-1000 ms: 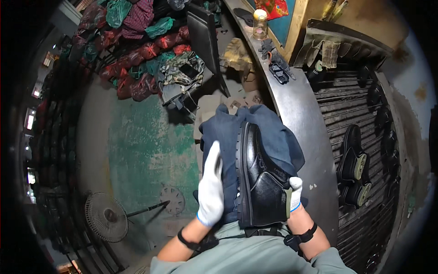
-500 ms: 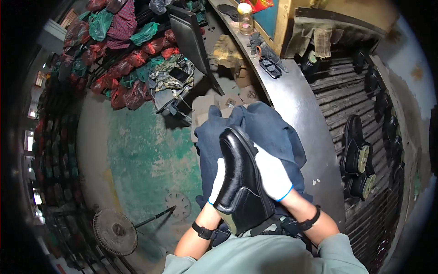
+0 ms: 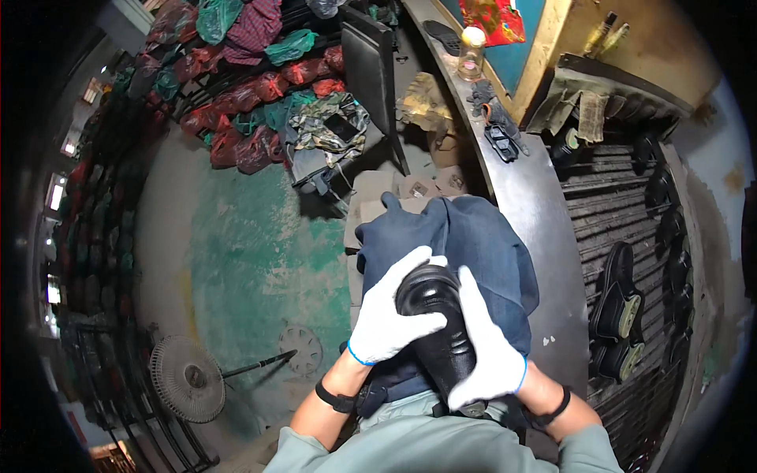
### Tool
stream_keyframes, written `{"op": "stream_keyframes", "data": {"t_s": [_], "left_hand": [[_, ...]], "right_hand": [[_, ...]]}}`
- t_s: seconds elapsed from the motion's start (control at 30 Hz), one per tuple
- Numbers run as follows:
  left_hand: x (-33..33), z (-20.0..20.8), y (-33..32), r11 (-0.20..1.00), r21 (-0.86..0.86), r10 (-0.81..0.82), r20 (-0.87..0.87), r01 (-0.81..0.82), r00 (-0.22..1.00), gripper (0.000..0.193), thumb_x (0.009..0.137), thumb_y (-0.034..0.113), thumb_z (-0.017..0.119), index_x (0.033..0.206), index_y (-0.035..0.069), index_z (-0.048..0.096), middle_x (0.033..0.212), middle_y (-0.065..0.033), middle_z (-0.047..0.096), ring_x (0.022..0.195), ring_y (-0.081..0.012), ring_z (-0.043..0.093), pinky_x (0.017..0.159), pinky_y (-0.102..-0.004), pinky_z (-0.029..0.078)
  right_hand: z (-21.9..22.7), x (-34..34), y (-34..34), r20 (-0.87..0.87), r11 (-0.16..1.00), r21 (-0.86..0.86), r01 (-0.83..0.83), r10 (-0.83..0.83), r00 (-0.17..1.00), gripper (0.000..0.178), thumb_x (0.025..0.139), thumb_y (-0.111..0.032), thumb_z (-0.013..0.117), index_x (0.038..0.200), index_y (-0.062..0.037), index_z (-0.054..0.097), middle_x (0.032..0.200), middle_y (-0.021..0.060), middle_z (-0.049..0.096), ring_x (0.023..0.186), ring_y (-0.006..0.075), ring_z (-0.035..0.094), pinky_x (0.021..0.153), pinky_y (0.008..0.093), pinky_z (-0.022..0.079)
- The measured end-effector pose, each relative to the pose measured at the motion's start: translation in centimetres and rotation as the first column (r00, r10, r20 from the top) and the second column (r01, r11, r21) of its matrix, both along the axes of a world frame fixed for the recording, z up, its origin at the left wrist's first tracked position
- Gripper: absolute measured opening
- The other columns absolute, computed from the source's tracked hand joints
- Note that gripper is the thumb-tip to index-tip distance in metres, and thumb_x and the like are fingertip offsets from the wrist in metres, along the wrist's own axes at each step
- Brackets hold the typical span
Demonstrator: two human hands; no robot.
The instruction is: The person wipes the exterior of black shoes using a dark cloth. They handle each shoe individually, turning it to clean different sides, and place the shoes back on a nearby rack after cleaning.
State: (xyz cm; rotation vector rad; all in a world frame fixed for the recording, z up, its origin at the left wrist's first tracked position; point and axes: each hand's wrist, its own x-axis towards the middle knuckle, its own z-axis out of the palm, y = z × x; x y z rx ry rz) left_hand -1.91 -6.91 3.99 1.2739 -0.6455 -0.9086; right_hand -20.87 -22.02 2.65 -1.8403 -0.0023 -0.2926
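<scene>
A black shoe is held above dark blue cloth, the left hand curled around its toe and the right hand clasping its side, its upper apparently formed, handling seemingly under way, remaining work not discernible

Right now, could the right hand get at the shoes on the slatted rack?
Probably not straight away: the right hand holds a black shoe, and the metal counter lies between.

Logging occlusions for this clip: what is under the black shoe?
Dark blue cloth shows around and below the black shoe; what lies directly beneath is hidden by it, the left hand and the right hand.
</scene>
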Motion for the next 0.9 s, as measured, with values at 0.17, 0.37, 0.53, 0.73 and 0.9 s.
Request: {"op": "stream_keyframes", "data": {"t_s": [0.17,0.37,0.53,0.73,0.9], "left_hand": [[-1.3,0.5,-0.6,0.982,0.137,0.114,0.11,-0.128,0.987,0.08,0.086,0.012,0.094,0.157,0.0,0.061,0.141,-0.0153,0.073,0.125,-0.0194,0.07,0.114,-0.0363,0.054],[-0.1,1.2,-4.4,0.969,0.209,-0.03,0.635,-0.135,0.772,0.057,0.089,0.019,0.091,0.14,0.002,0.071,0.139,-0.0178,0.075,0.122,-0.0271,0.074,0.109,-0.0392,0.057],[-1.7,-0.9,-7.4,0.94,0.144,0.107,0.737,-0.31,0.667,0.036,0.092,0.017,0.087,0.122,0.0,0.079,0.136,-0.0229,0.076,0.124,-0.0347,0.075,0.108,-0.0415,0.058],[-1.2,0.4,-11.7,0.991,0.127,-0.12,0.683,0.045,0.72,0.061,0.104,0.018,0.075,0.16,0.003,0.056,0.176,-0.0244,0.041,0.158,-0.0377,0.048,0.126,-0.0428,0.045],[-1.1,-1.3,-11.7,0.985,0.167,-0.123,0.533,0.038,0.837,0.047,0.104,0.013,0.074,0.149,0.001,0.065,0.164,-0.0207,0.056,0.15,-0.0347,0.058,0.122,-0.0436,0.049]], "right_hand": [[-4.3,-7.2,3.1,-0.233,1.0,0.021,-0.001,0.006,0.972,0.153,0.069,-0.051,0.103,0.174,0.0105,0.011,0.179,0.0341,0.023,0.168,0.0472,0.025,0.139,0.0522,0.019],[-3.6,-7.6,0.8,-0.16,0.935,0.341,0.092,-0.039,0.986,0.135,0.076,-0.034,0.095,0.177,0.0047,0.014,0.178,0.0271,0.031,0.167,0.04,0.029,0.139,0.0478,0.021],[-4.0,-7.4,-0.8,-0.216,0.83,0.543,0.131,-0.013,0.976,0.134,0.079,-0.032,0.096,0.179,0.0021,0.013,0.182,0.023,0.028,0.169,0.0317,0.028,0.137,0.043,0.022],[-1.5,-10.6,-6.2,-0.151,0.268,0.935,0.231,-0.288,0.946,0.119,0.07,-0.009,0.078,0.175,0.0062,0.024,0.163,0.0259,0.056,0.153,0.034,0.056,0.134,0.0455,0.037],[-7.0,-17.2,-22.2,-0.404,0.078,0.821,0.566,-0.621,0.671,0.021,0.091,-0.01,0.066,0.112,-0.0064,0.067,0.099,0.005,0.069,0.09,0.0187,0.068,0.083,0.0349,0.057]]}}
